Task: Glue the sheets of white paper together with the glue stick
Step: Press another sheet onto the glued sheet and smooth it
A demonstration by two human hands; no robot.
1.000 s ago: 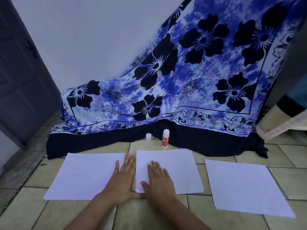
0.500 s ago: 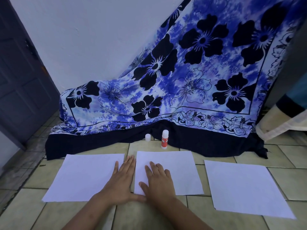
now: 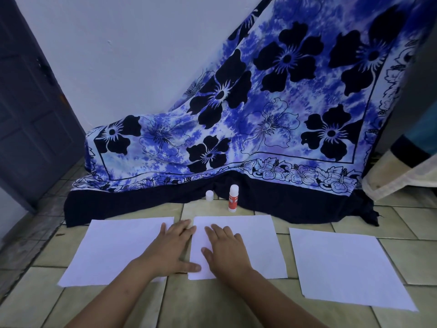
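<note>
Pale tiled floor (image 3: 212, 301) carries three sheets of white paper side by side, counted from the person's left: the left sheet (image 3: 111, 252), the middle sheet (image 3: 257, 245) and the right sheet (image 3: 347, 268), which lies apart from the other two. Two bare hands rest palm down near the gap between the left and middle sheets. The left hand (image 3: 169, 252) lies flat, fingers (image 3: 179, 230) spread and released, hiding the left sheet's inner edge, with its thumb reaching onto the middle sheet's near corner. The right hand (image 3: 224, 252) lies flat on the middle sheet, fingers loose and holding nothing. Whether the two sheets overlap under the hands cannot be told. One glue stick (image 3: 233, 198) stands upright beyond the middle sheet, red label too small to read, its top white. One small white cap (image 3: 209, 195) stands just beside it on the left. Behind both hangs a blue and black flowered cloth (image 3: 272, 110), draped over something hidden. At the far left a dark door (image 3: 26, 119) is cut off by the frame edge, and a pale wall (image 3: 132, 50) rises behind.
</note>
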